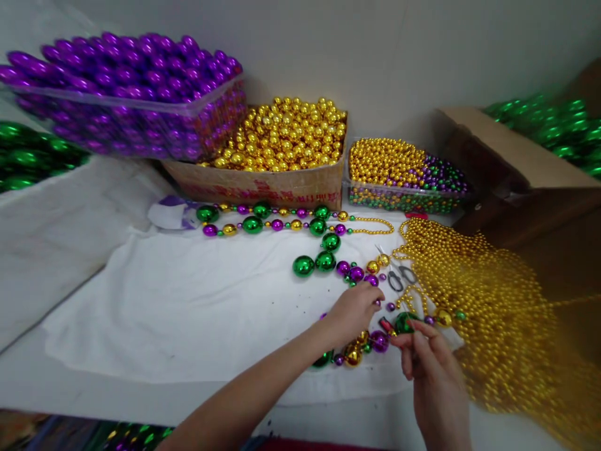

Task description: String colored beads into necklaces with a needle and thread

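My left hand (355, 307) reaches in over the white cloth, fingers curled together at a small purple bead (377, 303). To its right, my right hand (432, 360) pinches the string of a bead necklace beside a large green bead (405, 322). A purple bead (379, 341) and a gold bead (353, 355) belong to the strand curving left below my hands. Loose purple beads (357, 274), green beads (325, 260) and gold beads (372, 267) lie just beyond my left hand. Scissors (395, 280) rest near them, and a small red-and-black object (385, 325) sits between my hands.
A tub of purple beads (141, 119) and a cardboard box of gold beads (282, 138) stand behind. Right of them is a small mixed-bead tub (399, 191). Gold bead chains (498, 307) pile up at right, and a bead necklace (277, 224) lies on the cloth (188, 307).
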A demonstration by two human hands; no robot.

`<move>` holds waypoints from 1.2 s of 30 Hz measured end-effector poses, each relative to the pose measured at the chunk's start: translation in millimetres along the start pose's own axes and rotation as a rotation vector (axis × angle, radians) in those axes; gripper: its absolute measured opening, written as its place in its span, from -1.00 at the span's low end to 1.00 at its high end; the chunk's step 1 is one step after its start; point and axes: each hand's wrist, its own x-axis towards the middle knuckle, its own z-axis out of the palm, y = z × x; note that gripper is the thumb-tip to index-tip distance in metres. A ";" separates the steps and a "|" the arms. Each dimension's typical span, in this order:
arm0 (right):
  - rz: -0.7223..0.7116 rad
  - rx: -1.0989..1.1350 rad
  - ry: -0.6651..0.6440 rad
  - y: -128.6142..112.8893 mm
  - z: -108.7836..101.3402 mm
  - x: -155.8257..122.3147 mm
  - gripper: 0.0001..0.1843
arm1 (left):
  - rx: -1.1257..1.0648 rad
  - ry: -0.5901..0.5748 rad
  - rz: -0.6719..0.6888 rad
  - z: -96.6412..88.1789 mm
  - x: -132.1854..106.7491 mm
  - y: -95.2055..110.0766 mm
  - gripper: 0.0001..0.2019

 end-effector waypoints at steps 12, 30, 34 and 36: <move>0.001 -0.547 -0.266 -8.9 20.1 -25.3 -0.66 | -1.074 0.509 -0.406 -86.0 -69.8 -8.2 -0.87; -0.043 -0.625 -0.250 -17.5 21.7 -33.4 -0.68 | -1.134 0.532 -0.434 -81.6 -79.1 -12.2 -0.92; -0.051 -0.663 -0.248 -17.9 18.4 -32.2 -0.70 | -1.136 0.538 -0.450 -80.1 -78.9 -12.6 -0.91; -0.046 -0.675 -0.254 -17.9 17.0 -31.8 -0.70 | -1.139 0.545 -0.461 -79.4 -78.5 -11.5 -0.91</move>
